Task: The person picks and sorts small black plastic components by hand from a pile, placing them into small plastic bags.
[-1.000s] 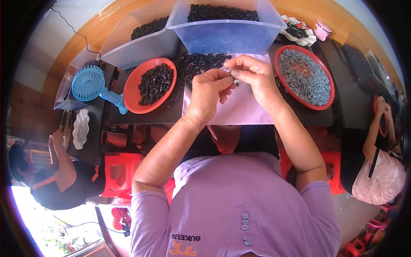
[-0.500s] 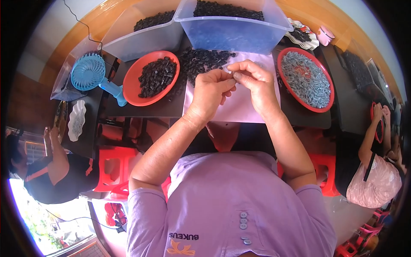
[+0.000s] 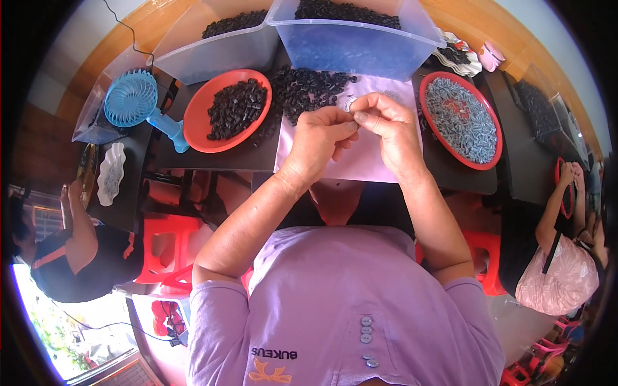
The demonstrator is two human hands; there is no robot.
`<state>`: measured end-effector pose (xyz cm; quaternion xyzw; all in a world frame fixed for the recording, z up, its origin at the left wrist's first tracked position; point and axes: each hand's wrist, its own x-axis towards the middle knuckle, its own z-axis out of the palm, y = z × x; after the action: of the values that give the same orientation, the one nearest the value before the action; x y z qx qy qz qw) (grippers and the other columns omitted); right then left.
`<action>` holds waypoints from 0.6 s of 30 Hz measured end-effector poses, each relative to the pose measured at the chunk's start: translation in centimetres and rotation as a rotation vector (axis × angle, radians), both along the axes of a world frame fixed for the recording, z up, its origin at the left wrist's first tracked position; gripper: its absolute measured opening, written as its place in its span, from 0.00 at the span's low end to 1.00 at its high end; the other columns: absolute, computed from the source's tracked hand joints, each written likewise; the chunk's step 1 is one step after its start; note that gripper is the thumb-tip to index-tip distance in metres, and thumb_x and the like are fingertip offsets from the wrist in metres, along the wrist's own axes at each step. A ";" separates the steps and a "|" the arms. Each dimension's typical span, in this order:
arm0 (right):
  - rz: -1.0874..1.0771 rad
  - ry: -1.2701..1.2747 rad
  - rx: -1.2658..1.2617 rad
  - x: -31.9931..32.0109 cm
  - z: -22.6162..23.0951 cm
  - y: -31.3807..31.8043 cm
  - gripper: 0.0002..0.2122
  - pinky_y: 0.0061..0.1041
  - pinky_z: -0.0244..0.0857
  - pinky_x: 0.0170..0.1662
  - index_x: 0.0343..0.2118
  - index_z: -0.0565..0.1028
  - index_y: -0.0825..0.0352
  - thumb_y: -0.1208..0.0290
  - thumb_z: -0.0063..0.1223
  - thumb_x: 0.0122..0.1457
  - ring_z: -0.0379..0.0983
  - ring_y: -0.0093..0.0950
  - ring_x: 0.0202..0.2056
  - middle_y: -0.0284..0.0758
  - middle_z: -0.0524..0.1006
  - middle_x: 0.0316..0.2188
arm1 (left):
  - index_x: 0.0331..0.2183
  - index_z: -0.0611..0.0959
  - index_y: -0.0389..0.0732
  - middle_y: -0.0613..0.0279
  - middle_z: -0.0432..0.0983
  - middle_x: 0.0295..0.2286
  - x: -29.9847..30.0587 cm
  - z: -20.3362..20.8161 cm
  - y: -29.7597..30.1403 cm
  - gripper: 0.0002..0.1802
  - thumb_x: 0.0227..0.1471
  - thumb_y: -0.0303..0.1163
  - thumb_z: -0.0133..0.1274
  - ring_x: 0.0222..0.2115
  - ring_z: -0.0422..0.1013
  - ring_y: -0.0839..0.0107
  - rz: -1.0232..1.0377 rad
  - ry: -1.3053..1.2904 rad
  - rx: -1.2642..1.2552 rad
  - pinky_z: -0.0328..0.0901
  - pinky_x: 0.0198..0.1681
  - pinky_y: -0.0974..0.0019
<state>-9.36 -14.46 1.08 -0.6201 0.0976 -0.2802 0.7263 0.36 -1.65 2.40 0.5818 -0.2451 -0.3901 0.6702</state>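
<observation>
Fingertip to fingertip, my left hand [image 3: 320,138] and my right hand [image 3: 394,132] meet above a pale pink sheet [image 3: 360,167]. Both are closed in a pinch, and whatever small thing they grip is mostly hidden by the fingers. A small silvery bit [image 3: 349,103] shows just beyond the fingertips; whether it is held, I cannot tell. Loose small black parts [image 3: 312,89] are heaped beyond my left hand. To the left is a red bowl [image 3: 193,122] of similar black pieces. On the right, a red tray [image 3: 497,151] holds many small grey metal pieces that look like screws.
Two clear plastic bins, a left one [image 3: 212,61] and a blue-tinted one [image 3: 351,48], stand at the back with black parts inside. A blue handheld fan [image 3: 132,100] lies left of the bowl. People sit at both sides, with red stools [image 3: 170,248] nearby.
My hands stay pinched together in nearly the same place. The silvery bit beyond the fingertips shows more clearly now. The whole view has shifted slightly.
</observation>
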 end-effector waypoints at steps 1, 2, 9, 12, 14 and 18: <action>0.003 0.002 -0.001 0.0 -0.2 0.0 0.04 0.20 0.63 0.45 0.34 0.77 0.69 0.79 0.55 0.56 0.71 0.19 0.36 0.30 0.77 0.32 | 0.32 0.81 0.32 0.61 0.77 0.23 0.0 -0.1 0.0 0.05 0.54 0.25 0.54 0.19 0.67 0.80 -0.001 0.009 -0.013 0.60 0.20 0.76; 0.022 0.001 0.046 0.0 -0.3 0.0 0.04 0.19 0.63 0.45 0.34 0.77 0.69 0.79 0.55 0.55 0.71 0.19 0.36 0.29 0.77 0.32 | 0.32 0.81 0.32 0.61 0.77 0.23 0.1 -0.2 0.1 0.05 0.54 0.25 0.54 0.19 0.67 0.80 0.002 0.011 -0.014 0.60 0.20 0.76; 0.016 -0.010 0.149 -0.5 -0.3 0.6 0.05 0.20 0.63 0.45 0.34 0.78 0.71 0.81 0.55 0.54 0.71 0.20 0.36 0.30 0.77 0.31 | 0.33 0.81 0.31 0.60 0.76 0.23 0.0 -0.5 0.5 0.05 0.55 0.24 0.54 0.19 0.67 0.79 0.015 0.061 -0.040 0.61 0.20 0.75; 0.030 -0.006 0.228 -0.4 -0.2 0.9 0.05 0.20 0.63 0.45 0.34 0.78 0.71 0.81 0.55 0.54 0.71 0.20 0.36 0.31 0.77 0.31 | 0.33 0.80 0.31 0.60 0.76 0.23 -0.1 -0.4 0.6 0.05 0.55 0.24 0.54 0.19 0.67 0.78 0.021 0.066 -0.055 0.61 0.20 0.75; 0.040 -0.006 0.211 -0.4 -0.1 1.0 0.05 0.20 0.63 0.45 0.34 0.78 0.71 0.81 0.55 0.54 0.71 0.20 0.36 0.30 0.77 0.31 | 0.33 0.80 0.31 0.60 0.76 0.23 -0.1 -0.5 0.7 0.05 0.55 0.24 0.54 0.19 0.67 0.78 0.024 0.063 -0.054 0.61 0.21 0.75; -0.019 0.089 -0.078 -0.8 -0.1 1.9 0.06 0.22 0.65 0.45 0.35 0.78 0.71 0.82 0.56 0.54 0.72 0.21 0.37 0.31 0.77 0.32 | 0.33 0.80 0.31 0.60 0.76 0.25 0.0 -1.1 1.2 0.05 0.55 0.23 0.54 0.20 0.68 0.78 0.025 0.085 -0.053 0.61 0.21 0.76</action>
<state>-10.16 -12.56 1.03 -0.6590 0.1248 -0.2628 0.6936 0.33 -0.42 1.27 0.5498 -0.2194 -0.3994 0.7000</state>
